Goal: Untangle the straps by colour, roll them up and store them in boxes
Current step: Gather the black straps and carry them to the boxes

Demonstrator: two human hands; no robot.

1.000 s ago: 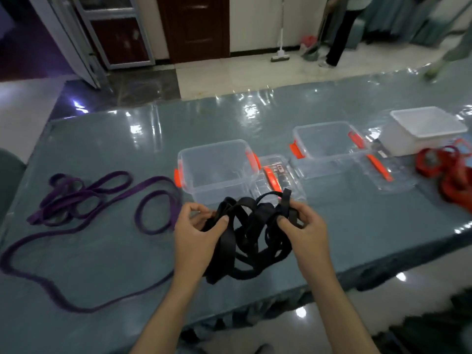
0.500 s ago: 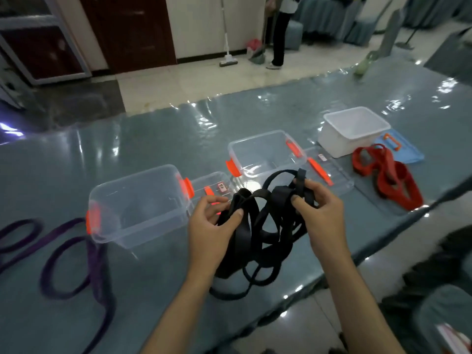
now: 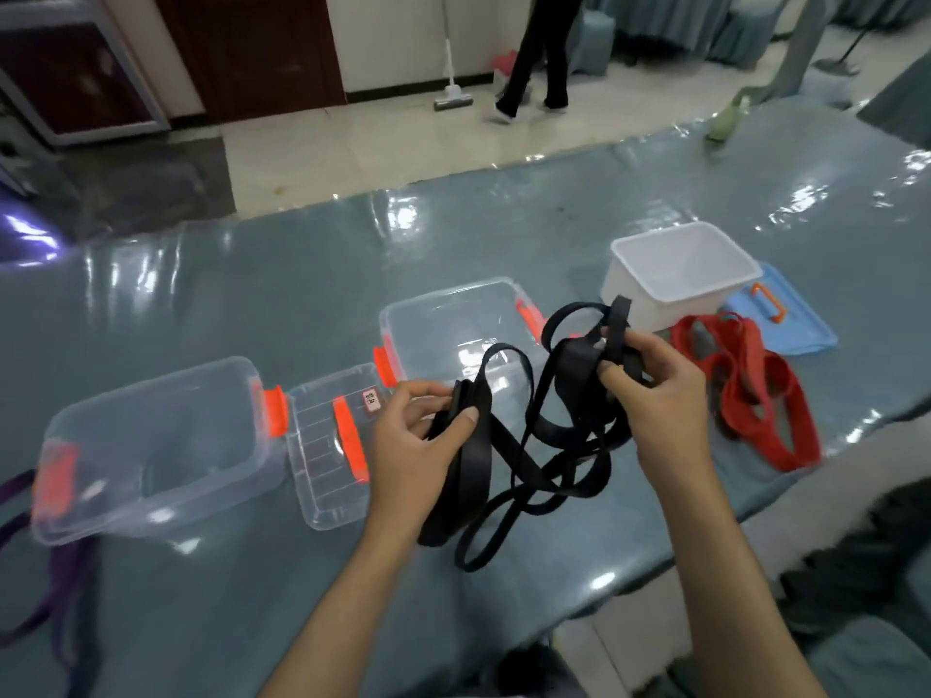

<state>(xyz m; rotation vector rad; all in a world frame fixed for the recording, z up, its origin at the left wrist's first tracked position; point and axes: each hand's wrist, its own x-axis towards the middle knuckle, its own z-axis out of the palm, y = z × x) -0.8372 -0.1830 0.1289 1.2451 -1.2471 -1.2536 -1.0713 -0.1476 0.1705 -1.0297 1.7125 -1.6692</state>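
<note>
A tangled black strap [image 3: 524, 445] hangs between my two hands above the table's near side. My left hand [image 3: 413, 440] pinches a folded bundle of it. My right hand [image 3: 655, 390] grips another bunch, held higher, with loops sticking up. Loose loops droop onto the table [image 3: 302, 274]. A red strap [image 3: 745, 390] lies in a heap at the right. A purple strap [image 3: 55, 571] shows at the far left edge. Two clear boxes with orange clips stand open: one at left [image 3: 151, 445], one in the middle [image 3: 453, 324]. A white box [image 3: 685, 274] stands behind the red strap.
A clear lid [image 3: 332, 445] lies between the two clear boxes, and a blue lid [image 3: 781, 319] beside the white box. The table's front edge runs diagonally at lower right. A person with a mop stands on the floor beyond the table.
My hands have drawn apart, the right one lifting its bunch, so the black strap is stretched looser. The view has swung right: the purple strap slid almost out of sight.
</note>
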